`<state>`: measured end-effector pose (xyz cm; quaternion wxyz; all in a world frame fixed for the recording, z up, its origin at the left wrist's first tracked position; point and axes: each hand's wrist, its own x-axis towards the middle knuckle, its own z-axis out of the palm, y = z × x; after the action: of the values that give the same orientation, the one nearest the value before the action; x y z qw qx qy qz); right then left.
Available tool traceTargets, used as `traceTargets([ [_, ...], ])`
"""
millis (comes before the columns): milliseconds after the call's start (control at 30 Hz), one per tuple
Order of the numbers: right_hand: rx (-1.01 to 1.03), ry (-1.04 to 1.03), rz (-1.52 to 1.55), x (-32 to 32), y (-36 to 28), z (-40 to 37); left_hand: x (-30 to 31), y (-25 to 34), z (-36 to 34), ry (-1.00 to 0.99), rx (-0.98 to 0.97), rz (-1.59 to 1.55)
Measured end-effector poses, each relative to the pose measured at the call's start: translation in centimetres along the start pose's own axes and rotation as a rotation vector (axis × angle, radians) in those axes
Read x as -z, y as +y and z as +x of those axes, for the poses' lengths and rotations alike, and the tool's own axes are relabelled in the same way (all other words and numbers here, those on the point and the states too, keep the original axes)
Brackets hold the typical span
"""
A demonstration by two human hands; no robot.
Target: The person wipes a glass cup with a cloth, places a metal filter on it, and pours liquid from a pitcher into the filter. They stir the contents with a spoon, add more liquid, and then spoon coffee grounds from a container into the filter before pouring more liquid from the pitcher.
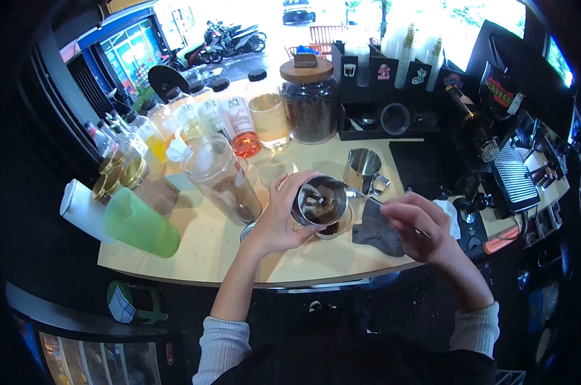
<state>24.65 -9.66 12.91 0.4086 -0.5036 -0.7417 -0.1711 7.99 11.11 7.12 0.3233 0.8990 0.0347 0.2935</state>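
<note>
At a pale wooden counter (200, 256), a person's left hand (285, 215) grips a round stainless-steel cup (339, 209), its dark, residue-streaked inside facing up, above a clear vessel of dark liquid (332, 230). The right hand (423, 226) pinches a slim metal utensil (369, 197), its far end at the cup's rim. The work in hand looks like stirring or scraping, though which is unclear; a further stroke would call for a firm left hold and a light, controlled right wrist.

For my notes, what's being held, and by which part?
The left hand holds a metal cup around its side; the right hand, a slim utensil by its handle.
</note>
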Motion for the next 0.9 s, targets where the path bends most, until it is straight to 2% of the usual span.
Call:
traceTargets([
  [100, -0.034, -0.079, -0.026, -1.6, -0.1, 0.5, -0.2, -0.2, -0.3, -0.01, -0.063, 0.008],
  [167, -0.006, -0.079, -0.041, -1.9, -0.5, 0.4, -0.1, -0.1, -0.3, 0.037, -0.108, 0.128],
  [233, 0.019, -0.101, -0.024, -1.7, -1.0, 0.4, 0.0, -0.2, -0.1, 0.04, -0.128, 0.11],
  [433, -0.013, -0.051, -0.068, -0.8, -1.1, 1.0, -0.1, 1.1, 0.2, 0.037, -0.14, 0.15],
  [500, 0.004, -0.136, -0.051, -0.5, -1.4, 0.9, -0.2, 1.2, 0.3, 0.03, -0.155, 0.172],
  [600, -0.03, -0.099, -0.044, -0.4, -1.7, 1.1, -0.3, 1.4, 0.1, 0.037, -0.156, 0.179],
  [733, 0.023, -0.148, -0.019, -0.5, -1.9, 1.6, 0.0, 1.6, -0.2, 0.058, -0.151, 0.237],
  [900, 0.042, -0.097, -0.038, -1.2, -1.6, 2.0, 0.3, 1.7, -0.7, 0.073, -0.141, 0.241],
])
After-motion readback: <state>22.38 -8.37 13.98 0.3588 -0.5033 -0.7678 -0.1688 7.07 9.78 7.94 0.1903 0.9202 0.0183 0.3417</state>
